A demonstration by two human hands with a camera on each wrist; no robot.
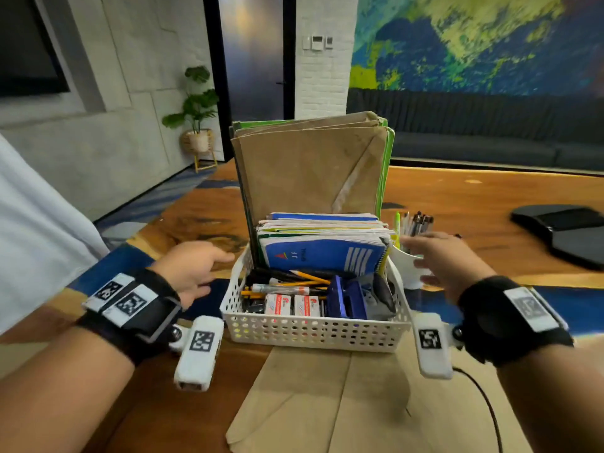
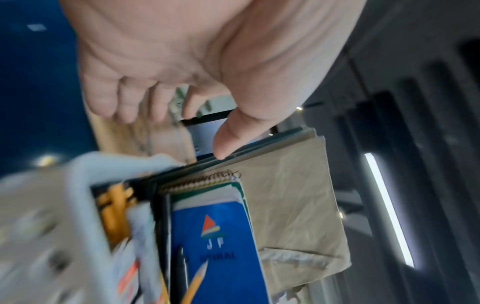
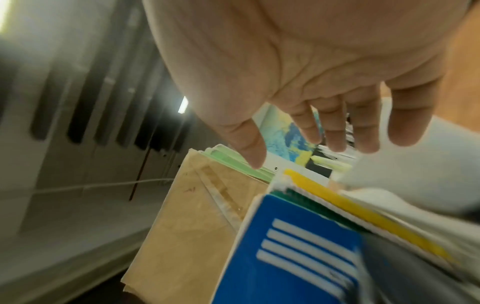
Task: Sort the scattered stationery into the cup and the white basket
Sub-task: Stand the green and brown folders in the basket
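The white basket (image 1: 313, 331) stands mid-table, packed. Brown envelopes (image 1: 310, 171) and green folders stand upright at its back, with blue spiral notebooks (image 1: 323, 256) leaning in front of them. Pencils (image 1: 307, 277), red-and-white small boxes (image 1: 291, 304) and a blue punch (image 1: 346, 299) lie at its front. A white cup (image 1: 408, 266) with several pens stands against the basket's right side. My left hand (image 1: 212, 273) hovers just left of the basket, fingers relaxed and empty. My right hand (image 1: 425, 253) reaches over the cup with straight fingers; contact cannot be told.
A brown envelope (image 1: 327, 403) lies flat on the wooden table (image 1: 457, 197) in front of the basket. A black flat object (image 1: 562, 230) sits at the far right. A black cable (image 1: 483, 397) runs near my right forearm. White cloth (image 1: 32, 240) fills the left edge.
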